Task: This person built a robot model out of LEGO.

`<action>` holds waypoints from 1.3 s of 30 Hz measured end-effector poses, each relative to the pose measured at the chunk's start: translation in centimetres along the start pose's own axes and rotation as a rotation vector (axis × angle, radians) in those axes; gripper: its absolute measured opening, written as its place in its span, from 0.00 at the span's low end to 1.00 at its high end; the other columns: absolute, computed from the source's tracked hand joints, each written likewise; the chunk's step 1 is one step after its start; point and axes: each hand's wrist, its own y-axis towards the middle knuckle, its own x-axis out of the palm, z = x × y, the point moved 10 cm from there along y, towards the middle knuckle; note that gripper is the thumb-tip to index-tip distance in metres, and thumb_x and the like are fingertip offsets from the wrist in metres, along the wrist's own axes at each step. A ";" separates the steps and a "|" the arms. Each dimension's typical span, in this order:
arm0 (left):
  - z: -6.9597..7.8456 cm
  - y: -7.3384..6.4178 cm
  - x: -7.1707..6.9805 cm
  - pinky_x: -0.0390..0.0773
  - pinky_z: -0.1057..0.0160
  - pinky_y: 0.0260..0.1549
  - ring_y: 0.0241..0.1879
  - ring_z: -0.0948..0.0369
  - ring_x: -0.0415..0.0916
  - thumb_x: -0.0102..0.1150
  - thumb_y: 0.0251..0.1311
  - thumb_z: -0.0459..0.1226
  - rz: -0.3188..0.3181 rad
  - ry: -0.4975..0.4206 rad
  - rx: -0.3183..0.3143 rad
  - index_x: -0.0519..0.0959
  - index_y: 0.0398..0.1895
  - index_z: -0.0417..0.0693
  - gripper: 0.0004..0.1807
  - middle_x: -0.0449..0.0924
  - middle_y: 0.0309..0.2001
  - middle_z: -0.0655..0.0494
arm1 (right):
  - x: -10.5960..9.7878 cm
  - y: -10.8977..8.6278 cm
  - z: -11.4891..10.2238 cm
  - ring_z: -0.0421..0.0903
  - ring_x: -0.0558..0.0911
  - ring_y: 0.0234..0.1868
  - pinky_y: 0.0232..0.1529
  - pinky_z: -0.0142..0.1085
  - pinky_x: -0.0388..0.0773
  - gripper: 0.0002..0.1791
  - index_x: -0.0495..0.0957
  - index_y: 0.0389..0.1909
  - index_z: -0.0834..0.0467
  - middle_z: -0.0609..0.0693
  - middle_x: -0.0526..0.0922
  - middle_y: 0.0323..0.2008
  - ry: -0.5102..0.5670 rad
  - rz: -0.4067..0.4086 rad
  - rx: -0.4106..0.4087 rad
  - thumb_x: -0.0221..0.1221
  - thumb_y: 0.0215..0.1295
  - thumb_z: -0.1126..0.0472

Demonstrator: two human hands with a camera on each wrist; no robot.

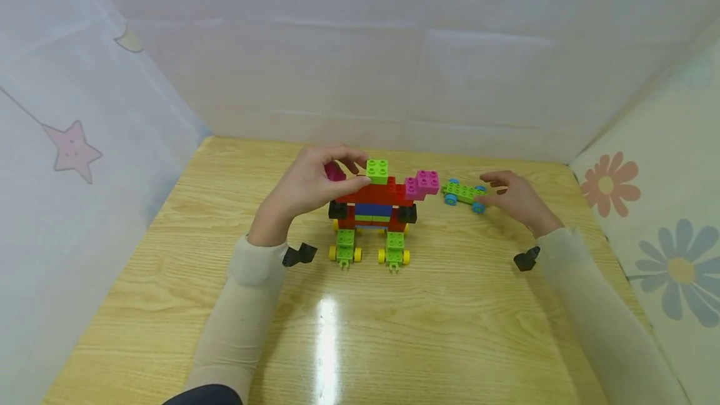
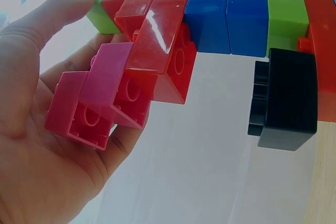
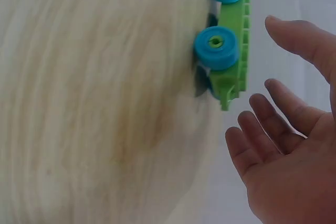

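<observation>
A toy brick build stands on the table with red bricks point(image 1: 374, 194) across its top, blue and lime layers below, and pink bricks point(image 1: 427, 181) stepping out at the right end. My left hand point(image 1: 306, 183) reaches over its left end and pinches a lime green brick point(image 1: 377, 171) on top with thumb and fingers. In the left wrist view, pink bricks point(image 2: 107, 74) hang in front of the palm; the fingers pass partly hidden behind them. My right hand point(image 1: 517, 195) is spread beside a lime toy car base point(image 1: 462, 192) with blue wheels point(image 3: 216, 48), holding nothing.
Two lime wheeled bases point(image 1: 345, 239) with yellow wheels carry the build at the front. Black bricks point(image 2: 291, 100) jut out from its sides. The wooden table point(image 1: 450, 330) meets pale cloth walls point(image 1: 349, 80) at the back and sides.
</observation>
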 end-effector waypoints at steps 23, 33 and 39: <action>0.0 0.1 0.2 0.85 0.62 0.38 0.39 0.56 0.85 0.78 0.70 0.42 -0.004 0.018 0.013 0.90 0.61 0.49 0.19 0.92 0.53 0.53 | 1.5 0.6 2.5 0.72 0.67 0.79 0.80 0.69 0.67 0.49 0.57 0.88 0.64 0.70 0.62 0.84 -0.039 -0.055 0.031 0.71 0.78 0.52; 0.2 0.2 0.3 0.85 0.62 0.38 0.39 0.56 0.85 0.77 0.71 0.43 -0.008 0.021 0.006 0.90 0.62 0.50 0.19 0.92 0.54 0.52 | 0.9 0.2 3.0 0.68 0.69 0.77 0.76 0.68 0.72 0.49 0.60 0.88 0.61 0.70 0.65 0.81 -0.066 -0.034 0.079 0.71 0.77 0.46; 0.1 0.2 0.3 0.85 0.62 0.38 0.39 0.56 0.85 0.77 0.71 0.43 -0.007 0.022 0.000 0.90 0.62 0.50 0.19 0.92 0.54 0.53 | 0.8 0.2 3.0 0.68 0.69 0.78 0.77 0.67 0.72 0.49 0.59 0.88 0.61 0.69 0.65 0.82 -0.054 -0.038 0.080 0.71 0.77 0.46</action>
